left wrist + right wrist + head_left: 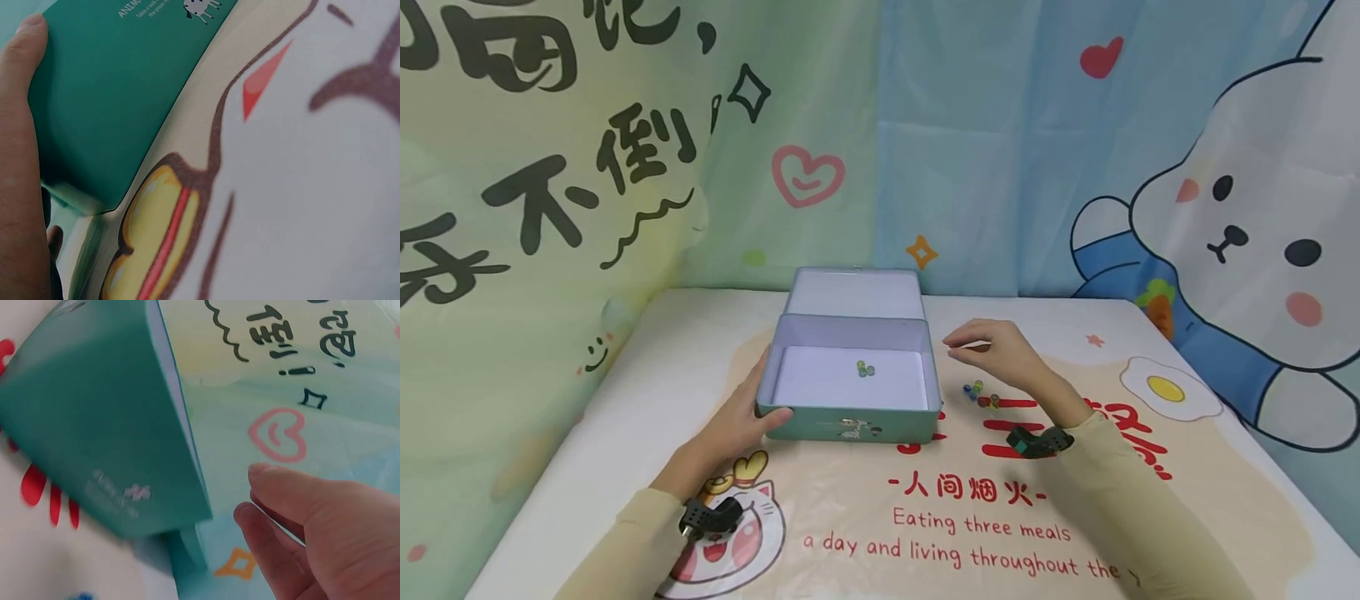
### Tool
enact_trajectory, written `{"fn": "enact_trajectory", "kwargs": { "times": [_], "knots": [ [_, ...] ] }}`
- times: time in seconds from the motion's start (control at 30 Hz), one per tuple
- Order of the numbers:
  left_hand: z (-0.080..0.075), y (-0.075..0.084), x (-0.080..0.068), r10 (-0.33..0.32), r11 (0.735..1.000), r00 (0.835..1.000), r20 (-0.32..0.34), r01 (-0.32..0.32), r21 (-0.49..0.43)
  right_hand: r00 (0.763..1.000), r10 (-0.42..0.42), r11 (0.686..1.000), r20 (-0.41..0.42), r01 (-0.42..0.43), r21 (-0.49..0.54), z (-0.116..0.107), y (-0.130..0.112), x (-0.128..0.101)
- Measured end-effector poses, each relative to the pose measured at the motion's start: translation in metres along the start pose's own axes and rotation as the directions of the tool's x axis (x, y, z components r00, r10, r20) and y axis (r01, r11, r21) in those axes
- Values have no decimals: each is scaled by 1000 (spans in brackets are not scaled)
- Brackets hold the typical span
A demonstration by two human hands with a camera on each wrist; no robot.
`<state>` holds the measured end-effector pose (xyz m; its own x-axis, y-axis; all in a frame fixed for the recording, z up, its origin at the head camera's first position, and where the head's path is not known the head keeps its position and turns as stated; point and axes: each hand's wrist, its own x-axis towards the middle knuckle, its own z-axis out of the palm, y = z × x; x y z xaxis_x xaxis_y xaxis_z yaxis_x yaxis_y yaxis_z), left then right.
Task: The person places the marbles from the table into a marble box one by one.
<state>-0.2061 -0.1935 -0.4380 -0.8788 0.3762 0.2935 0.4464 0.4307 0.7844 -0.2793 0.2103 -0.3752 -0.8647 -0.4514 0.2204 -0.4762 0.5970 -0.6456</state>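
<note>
1. The left hand (741, 417) grips the open box (850, 425) at centre frame.
2. The right hand (996, 354) hovers right of centre, fingers loosely bent, thumb tip just apart.
3. Marbles (866, 370) sit inside the box; other marbles (973, 390) dot the worktop (625, 400), right of centre.

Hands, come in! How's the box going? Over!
Left hand gripping open box. Right hand beside it, nothing visibly held. Some marbles inside, others on table. Nothing blocking the way.
</note>
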Motion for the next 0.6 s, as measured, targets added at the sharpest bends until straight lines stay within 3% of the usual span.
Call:
{"fn": "enact_trajectory", "kwargs": {
  "times": [0.13,0.37,0.6],
  "knots": [
    [-1,9,-1,6,1000,1000,1,-6,-5,1000,19,1000,-25,-19,9,-7,7,-17],
    [4,-32,4,19,1000,1000,-13,-19,25,996,68,998,-56,-68,3,-11,30,-40],
    [4,-18,4,24,1000,1000,-4,-24,-5,988,153,988,-37,-153,9,-9,63,-59]
  ]
}}
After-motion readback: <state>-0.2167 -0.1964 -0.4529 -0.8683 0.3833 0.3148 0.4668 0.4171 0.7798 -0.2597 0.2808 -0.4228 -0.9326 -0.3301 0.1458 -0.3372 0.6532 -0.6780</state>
